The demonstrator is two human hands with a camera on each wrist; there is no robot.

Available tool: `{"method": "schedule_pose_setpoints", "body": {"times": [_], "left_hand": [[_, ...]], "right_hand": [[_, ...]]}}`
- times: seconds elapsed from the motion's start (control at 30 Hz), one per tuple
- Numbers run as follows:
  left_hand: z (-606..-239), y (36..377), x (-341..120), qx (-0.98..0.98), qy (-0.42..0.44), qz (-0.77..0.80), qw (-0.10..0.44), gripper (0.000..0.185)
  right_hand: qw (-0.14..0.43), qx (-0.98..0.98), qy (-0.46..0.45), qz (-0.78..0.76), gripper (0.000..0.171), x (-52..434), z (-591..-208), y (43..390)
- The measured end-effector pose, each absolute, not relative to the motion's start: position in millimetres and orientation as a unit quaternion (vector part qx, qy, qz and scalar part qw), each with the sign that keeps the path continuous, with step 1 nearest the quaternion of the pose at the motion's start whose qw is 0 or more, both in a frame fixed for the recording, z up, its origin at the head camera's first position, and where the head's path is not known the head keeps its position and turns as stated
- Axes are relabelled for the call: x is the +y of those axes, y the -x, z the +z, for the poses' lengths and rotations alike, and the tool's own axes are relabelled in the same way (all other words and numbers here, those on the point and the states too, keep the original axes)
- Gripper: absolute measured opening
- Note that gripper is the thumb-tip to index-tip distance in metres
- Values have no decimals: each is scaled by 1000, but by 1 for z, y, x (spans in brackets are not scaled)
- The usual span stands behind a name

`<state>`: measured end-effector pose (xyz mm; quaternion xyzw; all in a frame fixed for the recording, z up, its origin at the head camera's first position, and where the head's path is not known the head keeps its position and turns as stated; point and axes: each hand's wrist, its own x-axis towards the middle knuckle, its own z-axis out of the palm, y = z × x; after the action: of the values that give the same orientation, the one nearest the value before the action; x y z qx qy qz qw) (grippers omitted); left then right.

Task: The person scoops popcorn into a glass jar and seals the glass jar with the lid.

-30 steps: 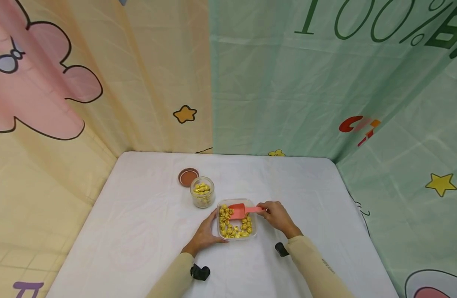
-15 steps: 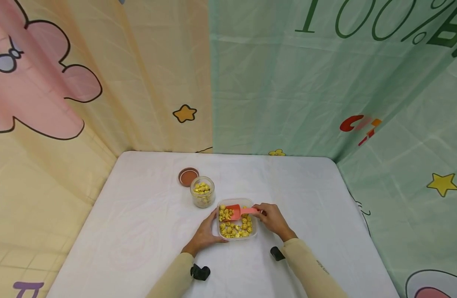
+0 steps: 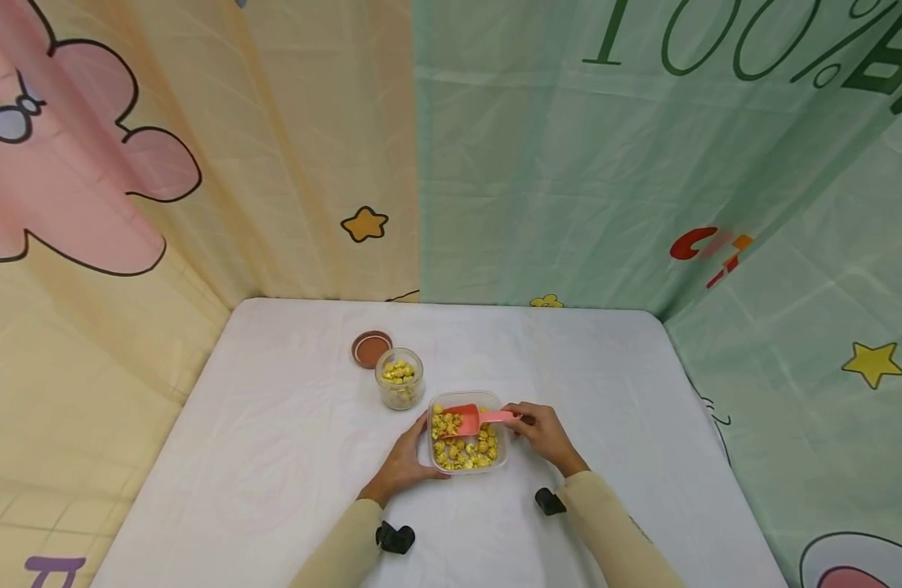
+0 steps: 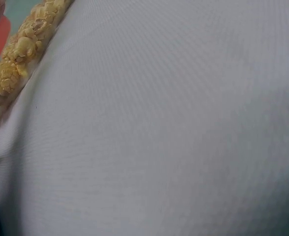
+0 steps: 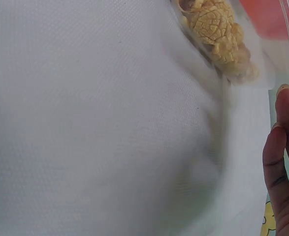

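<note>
A clear plastic container point(image 3: 488, 398) holds yellow popcorn point(image 3: 467, 459). My left hand point(image 3: 403, 467) grips its left side, thumb at the near corner and fingers along the far left. My right hand point(image 3: 545, 433) pinches the handle of a pink scoop point(image 3: 470, 420), whose blade lies inside the container with popcorn at its left end. In the left wrist view, popcorn point(image 4: 26, 46) shows at the upper left corner. The right wrist view has popcorn point(image 5: 213, 24) through the clear wall, part of the scoop point(image 5: 267, 19), and fingers of the right hand point(image 5: 282, 157).
Behind the container to the left stands a glass jar point(image 3: 401, 398) with popcorn in it. A brown lid point(image 3: 372, 349) lies just beyond the jar. A white cloth point(image 3: 274, 425) covers the table, and printed curtains point(image 3: 495, 180) hang around it.
The scoop has shifted left into the popcorn, then slightly back right, and pieces now sit on its blade. My right hand has moved with it. My left hand keeps its place on the container.
</note>
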<state>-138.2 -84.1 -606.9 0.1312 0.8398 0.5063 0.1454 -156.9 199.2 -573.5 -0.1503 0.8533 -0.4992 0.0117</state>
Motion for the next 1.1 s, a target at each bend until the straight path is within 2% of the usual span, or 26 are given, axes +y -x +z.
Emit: {"method": "schedule_pose_setpoints", "body": {"times": [0.17, 0.3, 0.53, 0.7, 1.1], "left_hand": [[-607, 139, -84, 841, -132, 505, 144, 114], [-607, 139, -84, 842, -132, 503, 142, 114], [-608, 138, -85, 842, -136, 503, 135, 115], [-608, 138, -86, 844, -132, 502, 133, 115], [-609, 133, -99, 845, -137, 508, 96, 113]], "right_hand": [[28, 840, 123, -528, 21, 204, -575, 154], [41, 833, 105, -542, 21, 202, -557, 145], [30, 823, 78, -562, 23, 212, -581, 147], [25, 816, 81, -573, 23, 214, -579, 145], [24, 799, 84, -595, 24, 214, -538, 140]]}}
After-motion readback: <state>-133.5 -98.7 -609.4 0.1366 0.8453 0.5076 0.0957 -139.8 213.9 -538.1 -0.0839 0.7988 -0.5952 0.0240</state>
